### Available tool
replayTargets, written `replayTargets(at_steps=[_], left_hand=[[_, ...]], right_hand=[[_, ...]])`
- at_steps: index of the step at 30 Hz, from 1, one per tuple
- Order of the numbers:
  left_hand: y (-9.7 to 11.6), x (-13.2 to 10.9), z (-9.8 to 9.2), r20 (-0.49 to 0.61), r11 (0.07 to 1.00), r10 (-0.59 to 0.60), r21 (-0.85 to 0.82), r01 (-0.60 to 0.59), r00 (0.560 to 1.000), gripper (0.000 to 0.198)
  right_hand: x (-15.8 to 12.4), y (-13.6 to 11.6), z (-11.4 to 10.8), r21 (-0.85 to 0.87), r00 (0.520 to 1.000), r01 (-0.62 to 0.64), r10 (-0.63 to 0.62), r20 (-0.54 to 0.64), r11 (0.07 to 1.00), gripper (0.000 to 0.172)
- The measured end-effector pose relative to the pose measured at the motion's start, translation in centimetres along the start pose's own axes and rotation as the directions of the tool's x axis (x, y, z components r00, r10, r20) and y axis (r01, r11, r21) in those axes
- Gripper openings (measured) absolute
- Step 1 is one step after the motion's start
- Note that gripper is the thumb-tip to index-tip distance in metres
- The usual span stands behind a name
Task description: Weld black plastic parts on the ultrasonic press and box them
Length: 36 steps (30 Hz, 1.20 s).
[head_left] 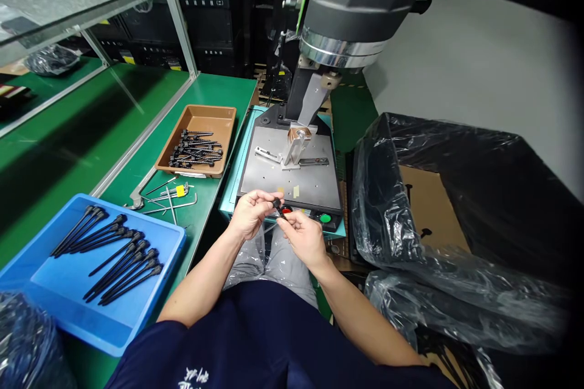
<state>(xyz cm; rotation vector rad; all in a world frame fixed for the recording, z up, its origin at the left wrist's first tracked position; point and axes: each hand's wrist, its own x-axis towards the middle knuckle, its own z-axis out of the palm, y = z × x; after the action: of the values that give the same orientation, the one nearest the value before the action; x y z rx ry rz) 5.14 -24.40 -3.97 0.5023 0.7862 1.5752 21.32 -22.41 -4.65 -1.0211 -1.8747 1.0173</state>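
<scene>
Both hands meet just in front of the press's grey base plate (292,179), at its near edge. The left hand (249,214) and right hand (305,237) each pinch the small black pin (277,206) with their fingertips, holding it above the lap. The green bench between the brown tray (201,110) and the blue tray (137,316) holds hex keys (171,197). A plastic-lined carton (456,194) crowds the right side.

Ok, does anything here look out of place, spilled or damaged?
Nothing looks spilled or damaged. Only the hex keys lie loose and crisscrossed on the green bench between the brown tray and blue tray. The left hand and right hand pinch a small black part.
</scene>
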Motion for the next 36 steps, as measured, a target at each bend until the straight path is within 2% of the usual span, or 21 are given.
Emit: replayTargets(at_steps=[4, 8, 12, 16, 19, 21, 23, 26, 30, 33, 36], left_hand=[[-0.2, 0.1, -0.2, 0.017, 1.000, 0.008, -0.004, -0.008, 1.000, 0.033], [-0.2, 0.1, 0.0, 0.010, 1.000, 0.018, -0.021, -0.018, 1.000, 0.036], [-0.7, -0.4, 0.3, 0.024, 1.000, 0.012, -0.021, -0.011, 1.000, 0.048], [-0.9, -0.4, 0.0, -0.009, 0.999, 0.038, 0.005, -0.037, 0.999, 0.047], [0.2, 0.2, -0.7, -0.134, 0.999, 0.043, -0.020, -0.046, 0.990, 0.046], [1.4, 0.8, -1.4, -0.211, 0.999, 0.036, -0.028, -0.043, 0.977, 0.043], [2.7, 1.3, -2.1, -0.241, 0.999, 0.040, -0.010, -0.044, 0.970, 0.042], [4.3, 1.8, -3.0, -0.232, 0.995, 0.095, 0.019, -0.093, 0.968, 0.045], [6.2, 2.0, -4.0, -0.196, 0.971, 0.233, 0.092, -0.219, 0.953, 0.052], [8.0, 2.1, -4.5, -0.166, 0.921, 0.348, 0.243, -0.303, 0.923, 0.052], [10.8, 2.6, -5.1, -0.097, 0.796, 0.461, 0.484, -0.362, 0.882, 0.051]], right_hand=[[0.1, -0.1, 0.0, -0.113, 0.990, 0.116, -0.124, -0.072, 0.987, 0.017], [0.3, 0.1, 0.1, -0.243, 0.958, 0.215, -0.252, -0.137, 0.946, 0.015], [0.4, 0.6, 0.6, -0.295, 0.939, 0.234, -0.294, -0.178, 0.926, 0.019], [0.7, 0.7, 1.2, -0.176, 0.969, 0.151, -0.181, -0.168, 0.973, 0.020], [0.9, 0.5, 1.4, 0.077, 0.999, -0.034, 0.033, 0.016, 0.996, 0.025], [1.0, 0.4, 1.4, 0.221, 0.975, -0.190, 0.158, 0.157, 0.957, 0.034], [1.0, 0.5, 1.4, 0.289, 0.951, -0.271, 0.209, 0.228, 0.918, 0.042], [1.0, 1.0, 1.3, 0.298, 0.946, -0.279, 0.210, 0.245, 0.913, 0.048], [1.0, 2.3, 0.8, 0.251, 0.936, -0.294, 0.225, 0.271, 0.922, 0.053], [0.7, 3.8, 0.1, 0.236, 0.912, -0.352, 0.275, 0.305, 0.906, 0.056], [0.1, 5.6, -1.0, 0.223, 0.889, -0.422, 0.351, 0.296, 0.879, 0.053]])
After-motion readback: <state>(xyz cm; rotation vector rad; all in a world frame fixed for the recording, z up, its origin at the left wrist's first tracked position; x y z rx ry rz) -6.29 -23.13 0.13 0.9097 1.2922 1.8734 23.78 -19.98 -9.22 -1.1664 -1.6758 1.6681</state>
